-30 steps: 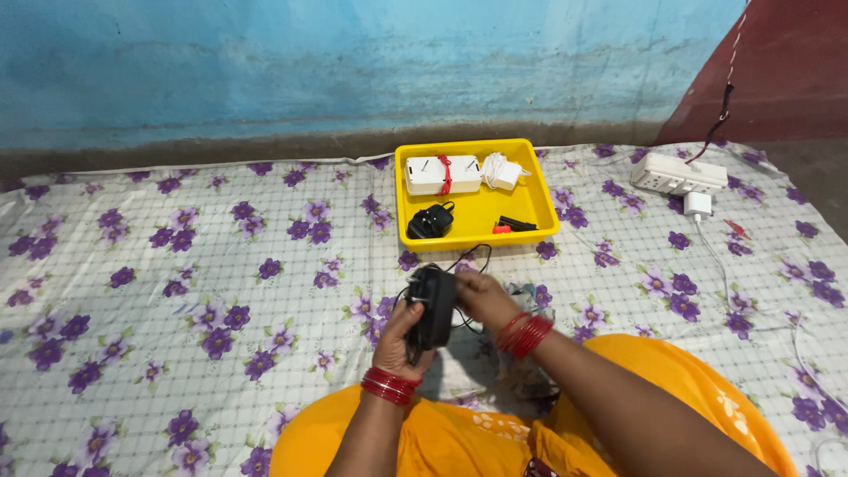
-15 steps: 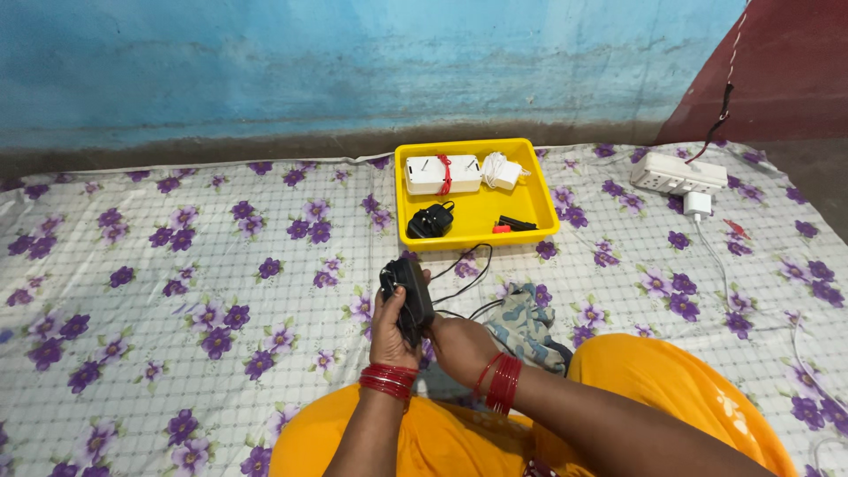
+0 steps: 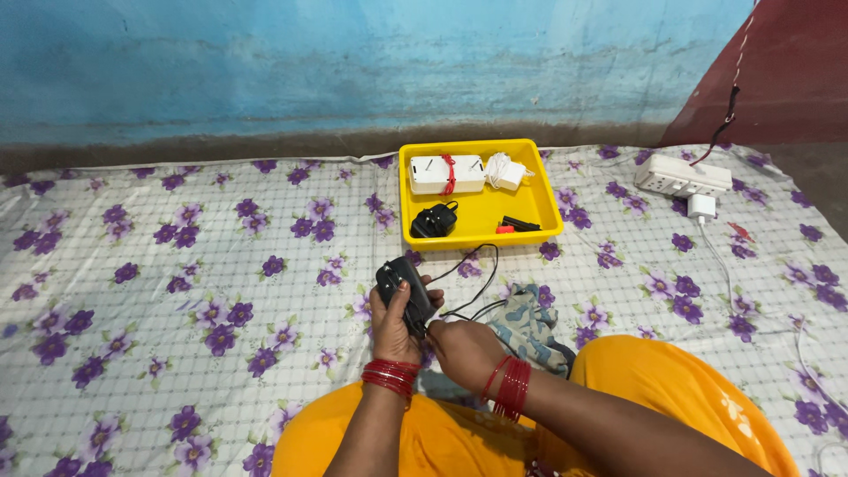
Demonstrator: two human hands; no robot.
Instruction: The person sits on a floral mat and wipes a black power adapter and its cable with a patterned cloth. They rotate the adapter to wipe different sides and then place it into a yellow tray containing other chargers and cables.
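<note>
It looked like a plain room in a home, with work done on the floor: a rough blue-painted wall (image 3: 353, 62) rose behind a white floor sheet (image 3: 177, 283) printed with purple flowers, and a white power strip (image 3: 682, 174) lay on it.

My left hand (image 3: 395, 329) now carries the black adapter (image 3: 405, 292) a little left of centre frame, away from the tray. My right hand (image 3: 462, 350) has dropped below it, lower centre, pinching the thin black cord (image 3: 477, 283) there.
</note>
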